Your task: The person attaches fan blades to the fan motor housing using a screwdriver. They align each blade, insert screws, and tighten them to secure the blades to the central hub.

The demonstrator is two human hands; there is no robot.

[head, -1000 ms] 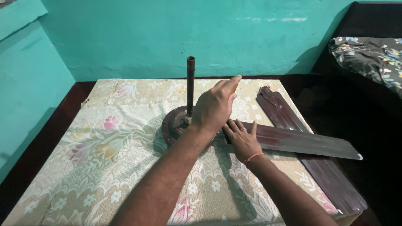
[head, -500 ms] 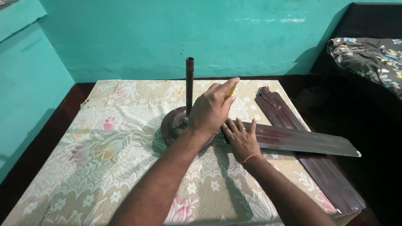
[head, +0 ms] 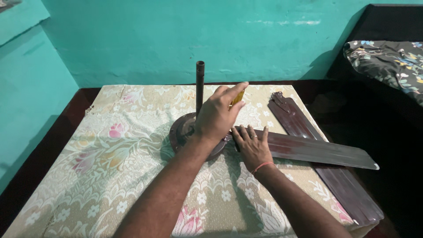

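Under my flat, open right hand point(head: 252, 147) the fan blade point(head: 317, 150) runs rightward, while my left hand point(head: 217, 115) grips a yellow-handled tool point(head: 237, 98) over the motor hub point(head: 181, 132).

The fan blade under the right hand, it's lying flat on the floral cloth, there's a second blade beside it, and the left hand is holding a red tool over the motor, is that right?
Not quite: the tool in the left hand is yellow, not red, as the head view shows. The rest holds: the right hand presses the fan blade flat on the floral cloth, a second blade lies beside it, and the left hand is over the motor.
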